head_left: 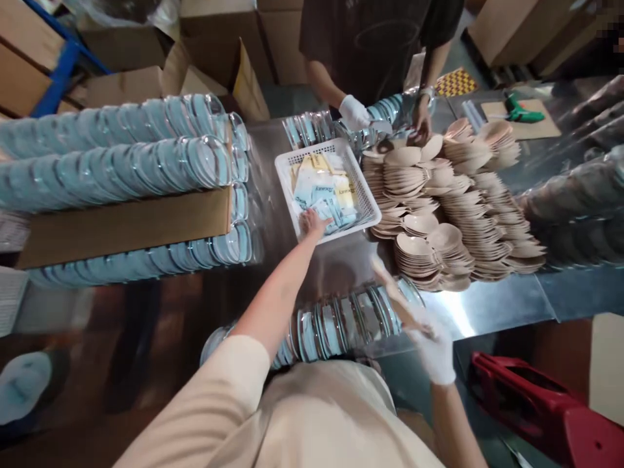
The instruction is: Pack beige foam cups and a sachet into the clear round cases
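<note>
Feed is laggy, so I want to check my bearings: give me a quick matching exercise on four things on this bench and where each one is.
Things:
1. left hand
2. right hand
3. sachets
4. green tool

Places:
A. on the cardboard sheet, far right
B. inside the white basket
C. gloved, holding a tan dish
D. bare, at the basket's near edge, on the sachets

Pairs: 1-D, 2-C, 3-B, 4-A

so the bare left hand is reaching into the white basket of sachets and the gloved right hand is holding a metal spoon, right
Not quite. The head view shows the bare left hand in the white basket of sachets, but the gloved right hand holds a pale wooden-looking spoon, like those piled on the table, not a metal one.
</note>
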A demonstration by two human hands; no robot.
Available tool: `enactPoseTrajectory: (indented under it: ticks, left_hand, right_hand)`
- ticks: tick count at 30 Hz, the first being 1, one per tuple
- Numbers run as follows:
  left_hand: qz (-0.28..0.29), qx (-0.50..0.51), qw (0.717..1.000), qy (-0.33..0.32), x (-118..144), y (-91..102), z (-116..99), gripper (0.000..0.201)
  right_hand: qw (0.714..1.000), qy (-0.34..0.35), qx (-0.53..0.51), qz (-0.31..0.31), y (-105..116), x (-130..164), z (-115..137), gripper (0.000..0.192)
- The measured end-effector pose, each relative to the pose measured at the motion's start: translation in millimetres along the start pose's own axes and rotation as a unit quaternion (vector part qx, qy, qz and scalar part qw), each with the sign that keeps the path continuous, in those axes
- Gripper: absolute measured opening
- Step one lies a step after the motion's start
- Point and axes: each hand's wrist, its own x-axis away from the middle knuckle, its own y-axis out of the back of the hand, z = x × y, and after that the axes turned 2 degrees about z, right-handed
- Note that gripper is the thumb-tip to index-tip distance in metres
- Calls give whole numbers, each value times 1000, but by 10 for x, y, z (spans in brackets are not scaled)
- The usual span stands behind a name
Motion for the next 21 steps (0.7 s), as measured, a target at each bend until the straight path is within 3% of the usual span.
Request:
enactPoseTrajectory:
  ticks: [2, 6, 9, 12, 15, 18, 21]
  left_hand:
    - [12, -25, 998, -48, 89, 59, 107, 68]
    - [149, -90, 963, -208, 347, 318, 521, 47]
    - [146, -88, 954, -248, 522, 533, 779, 27]
    - [75, -24, 971, -224, 681, 696, 850, 17]
    - [17, 134, 970, -204, 919, 801, 818, 16]
    - [82, 338, 927, -139, 1276, 841, 806, 41]
    - [176, 456, 870, -70, 1670, 826, 861, 56]
  right_hand:
    - [996, 26, -48, 66, -211, 331, 106, 4]
    - [983, 51, -105, 141, -519, 578, 135, 2]
    - [974, 75, -130, 170, -655, 568, 90, 5]
    - [969, 103, -125, 186, -731, 550, 88, 6]
    - [970, 114, -100, 191, -756, 582, 158, 5]
    - [967, 115, -77, 214, -751, 645, 244, 11]
    - [965, 115, -62, 229, -740, 704, 262, 16]
